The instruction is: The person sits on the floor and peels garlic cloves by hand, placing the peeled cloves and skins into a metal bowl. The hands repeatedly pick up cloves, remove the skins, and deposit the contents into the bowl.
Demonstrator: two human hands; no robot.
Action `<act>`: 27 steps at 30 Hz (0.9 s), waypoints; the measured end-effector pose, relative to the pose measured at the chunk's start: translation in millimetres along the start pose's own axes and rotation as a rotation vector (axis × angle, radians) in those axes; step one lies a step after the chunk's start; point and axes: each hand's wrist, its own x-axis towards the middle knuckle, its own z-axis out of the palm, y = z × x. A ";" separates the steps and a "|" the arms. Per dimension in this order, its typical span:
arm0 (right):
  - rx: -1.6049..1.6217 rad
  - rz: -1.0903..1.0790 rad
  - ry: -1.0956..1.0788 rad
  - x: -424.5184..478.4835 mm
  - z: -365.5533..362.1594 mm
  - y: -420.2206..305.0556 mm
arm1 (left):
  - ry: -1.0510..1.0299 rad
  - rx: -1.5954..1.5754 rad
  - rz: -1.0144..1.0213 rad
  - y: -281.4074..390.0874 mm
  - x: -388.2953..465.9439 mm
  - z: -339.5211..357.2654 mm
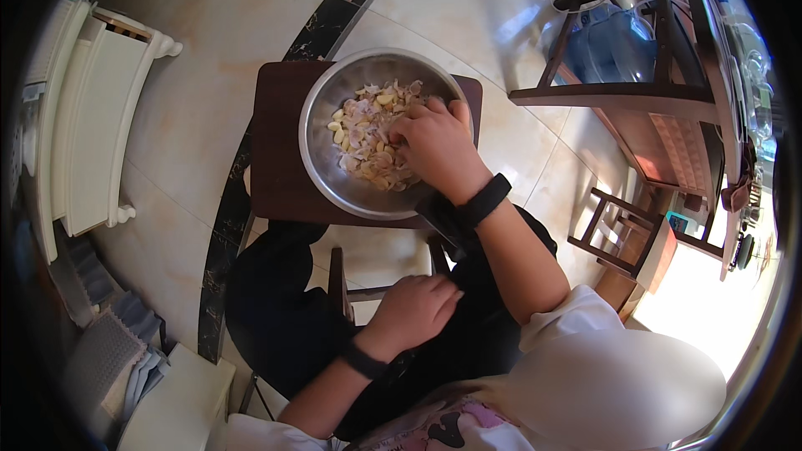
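Observation:
A steel bowl (316, 169) stands on a dark brown wooden stool (276, 150) before me. In it lie peeled garlic cloves (339, 136) mixed with loose papery garlic skins (358, 111). My right hand (435, 144) reaches over the bowl's right side, its fingers bent down at the garlic. What its fingertips hold, if anything, is hidden. Lower down, over my lap, my left hand (416, 310) is apart from the bowl with its fingers loosely curled. Its palm is turned from view. Each wrist wears a black band (485, 202).
At left is a cream-coloured cabinet (103, 125). Grey fabric (103, 354) lies at lower left. To the right stand dark wooden furniture (614, 97) with a blue water jug (611, 44) and a small stool (655, 250). A black stone strip (319, 25) crosses the tiled floor (182, 106).

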 end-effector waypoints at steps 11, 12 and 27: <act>-0.104 0.003 0.001 4.6 -1.8 1.7 | 0.585 -0.227 0.003 -11.7 54.0 -145.4; -0.114 -0.001 -0.012 5.6 -2.3 -0.1 | 0.605 -0.237 0.004 -21.8 57.3 -146.8; -0.052 0.045 -0.090 9.1 -17.9 -11.6 | 0.749 -0.001 -0.029 -50.0 80.8 -143.3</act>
